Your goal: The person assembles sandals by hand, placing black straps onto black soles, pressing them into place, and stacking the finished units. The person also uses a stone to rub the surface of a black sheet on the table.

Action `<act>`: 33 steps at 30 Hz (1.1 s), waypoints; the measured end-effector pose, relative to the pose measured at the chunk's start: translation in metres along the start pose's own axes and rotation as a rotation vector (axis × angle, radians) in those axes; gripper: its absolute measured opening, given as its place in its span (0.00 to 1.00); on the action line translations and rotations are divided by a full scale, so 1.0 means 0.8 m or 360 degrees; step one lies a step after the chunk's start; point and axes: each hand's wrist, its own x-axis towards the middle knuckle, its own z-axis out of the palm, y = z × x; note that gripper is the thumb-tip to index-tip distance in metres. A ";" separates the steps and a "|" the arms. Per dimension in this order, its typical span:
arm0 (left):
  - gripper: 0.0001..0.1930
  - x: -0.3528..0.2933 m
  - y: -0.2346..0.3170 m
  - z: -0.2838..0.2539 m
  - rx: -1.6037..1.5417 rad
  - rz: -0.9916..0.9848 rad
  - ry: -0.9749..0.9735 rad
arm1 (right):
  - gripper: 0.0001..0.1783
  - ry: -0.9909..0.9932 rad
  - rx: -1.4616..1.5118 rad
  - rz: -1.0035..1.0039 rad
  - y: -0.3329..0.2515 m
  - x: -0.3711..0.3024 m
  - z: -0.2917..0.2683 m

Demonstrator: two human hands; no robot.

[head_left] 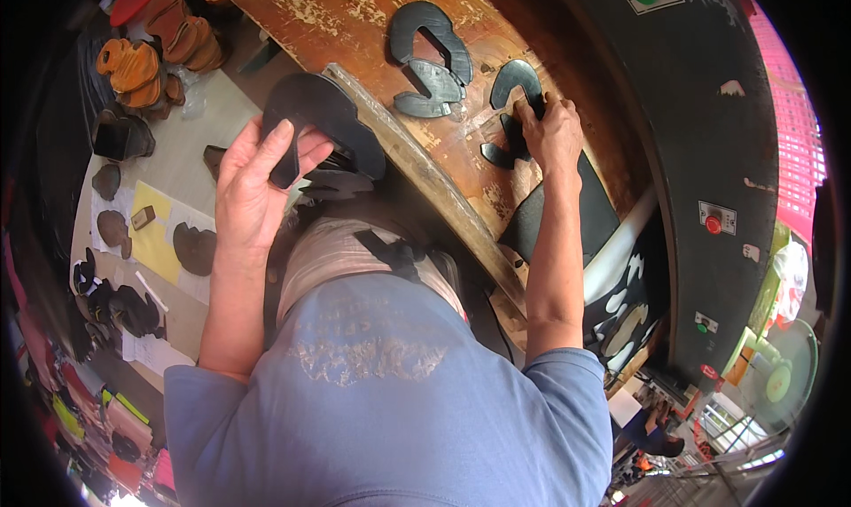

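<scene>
Bench (355,11): worn, scratched wood | left hand (253,188): fingers pinching stacked black cutouts (324,117) | right hand (551,135): fingers pressed together on curved black piece (514,86) | floor (191,152): littered leather shapes.

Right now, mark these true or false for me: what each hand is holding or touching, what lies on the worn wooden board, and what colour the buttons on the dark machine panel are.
1. The left hand holds a stack of dark cut pieces. True.
2. The right hand hangs free in the air. False: it presses on a dark curved piece on the wooden board.
3. The board is bare apart from that. False: another pair of dark curved pieces lies there.
4. The machine panel has a red button. True.
</scene>
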 end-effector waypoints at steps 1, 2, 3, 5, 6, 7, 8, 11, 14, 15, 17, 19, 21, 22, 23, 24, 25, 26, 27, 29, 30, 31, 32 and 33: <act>0.14 0.001 -0.001 0.002 0.0011 0.0002 0.0013 | 0.26 -0.0160 0.0087 0.0089 0.006 0.005 0.002; 0.14 0.002 -0.001 0.004 -0.0008 0.0028 -0.0030 | 0.26 -0.0304 0.0183 0.0163 0.010 0.007 0.003; 0.13 0.003 -0.002 0.005 0.0051 0.0008 0.0024 | 0.23 -0.0210 0.0322 0.0243 0.009 0.007 0.004; 0.12 0.007 -0.005 0.005 0.0097 0.0040 0.0000 | 0.22 -0.0209 0.0508 0.0293 0.007 0.008 0.003; 0.12 0.008 -0.006 0.004 0.0116 0.0040 0.0030 | 0.22 -0.0205 0.0588 0.0327 0.004 0.008 0.002; 0.12 0.009 -0.006 0.003 0.0127 0.0042 0.0048 | 0.19 -0.0257 0.0799 0.0359 0.003 0.005 -0.002; 0.12 0.009 -0.007 0.002 0.0141 0.0044 0.0082 | 0.17 -0.0338 0.1168 0.0375 0.001 0.003 -0.005; 0.12 0.010 -0.005 -0.002 0.0071 0.0034 0.0085 | 0.09 -0.0583 0.2077 0.0411 -0.007 -0.012 -0.019; 0.12 0.008 -0.001 0.000 0.0002 0.0030 0.0080 | 0.08 -0.0768 0.2603 0.0333 -0.024 -0.031 -0.037; 0.11 0.008 0.000 0.002 -0.0004 0.0005 0.0092 | 0.08 -0.0835 0.2696 0.0267 -0.032 -0.036 -0.044; 0.10 0.007 0.001 0.006 -0.0032 -0.0030 0.0108 | 0.07 -0.0810 0.2756 0.0254 -0.054 -0.044 -0.057; 0.10 0.006 0.001 0.010 -0.0106 -0.0009 0.0064 | 0.09 -0.0807 0.2817 0.0240 -0.076 -0.053 -0.072; 0.09 0.004 0.000 0.014 -0.0181 0.0002 0.0070 | 0.12 -0.0728 0.2938 0.0191 -0.099 -0.065 -0.086; 0.09 0.003 0.000 0.015 -0.0194 0.0006 0.0066 | 0.13 -0.0655 0.2989 0.0168 -0.113 -0.074 -0.091; 0.10 0.003 0.000 0.015 -0.0191 0.0023 0.0097 | 0.14 -0.0528 0.2881 0.0206 -0.126 -0.084 -0.095; 0.10 0.002 -0.001 0.016 -0.0189 0.0037 0.0125 | 0.15 -0.0423 0.2711 0.0147 -0.139 -0.093 -0.097; 0.10 0.002 -0.001 0.016 -0.0191 0.0059 0.0134 | 0.15 -0.0315 0.2542 0.0101 -0.153 -0.102 -0.098; 0.11 0.002 -0.001 0.016 -0.0194 0.0081 0.0139 | 0.16 -0.0213 0.2403 0.0036 -0.166 -0.110 -0.098; 0.11 0.002 -0.001 0.016 -0.0198 0.0108 0.0126 | 0.16 -0.0158 0.2253 -0.0029 -0.179 -0.117 -0.095; 0.12 0.002 -0.001 0.016 -0.0231 0.0084 0.0151 | 0.16 -0.0168 0.2129 -0.0260 -0.201 -0.124 -0.090; 0.12 0.001 -0.001 0.017 -0.0250 0.0097 0.0139 | 0.16 -0.0149 0.2078 -0.0362 -0.213 -0.125 -0.085; 0.11 0.001 -0.002 0.018 -0.0260 0.0072 0.0153 | 0.17 -0.0159 0.1954 -0.0438 -0.223 -0.125 -0.081; 0.11 0.001 -0.002 0.019 -0.0269 0.0070 0.0150 | 0.18 -0.0166 0.1817 -0.0520 -0.231 -0.126 -0.077; 0.11 0.000 -0.002 0.020 -0.0258 0.0034 0.0207 | 0.21 -0.0096 0.1646 -0.0636 -0.239 -0.128 -0.074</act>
